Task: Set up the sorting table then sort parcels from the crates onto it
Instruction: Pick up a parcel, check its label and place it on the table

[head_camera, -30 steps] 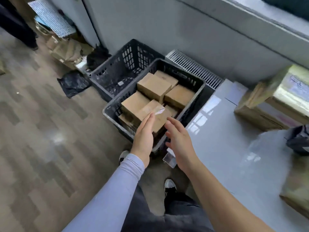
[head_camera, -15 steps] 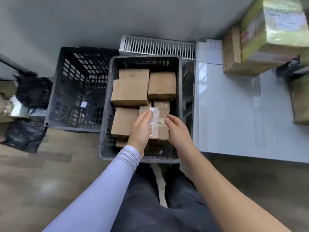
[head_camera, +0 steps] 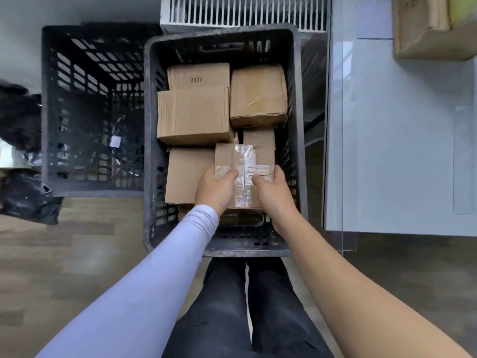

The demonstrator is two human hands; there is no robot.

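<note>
**Both hands grip a taped parcel in the crate**

At the centre of the frame a dark plastic crate [head_camera: 296,120] stands on the floor, packed with brown cardboard parcels. The taped parcel [head_camera: 244,161], wrapped with shiny clear tape, lies on top of the others in the lower right part of the crate. The left hand [head_camera: 215,188], its arm in a pale lilac sleeve [head_camera: 154,275], grips the parcel's left near edge, with the thumb on the top face and the fingers curled down its side. The right hand [head_camera: 273,191], on a bare arm, holds the right near edge in the same way, thumb on top. Whether the parcel has left the boxes below cannot be told.

Above it in the frame lie a large box [head_camera: 193,115] on the left and a squarer box [head_camera: 258,95] on the right. A second crate [head_camera: 95,104] stands touching the first at centre left, holding no boxes. The pale grey tabletop [head_camera: 400,140] fills the right side, with a carton [head_camera: 423,29] on it in the upper right corner. A white slatted grille [head_camera: 245,11] runs along the top edge, and black bags [head_camera: 23,195] lie at far left.
</note>
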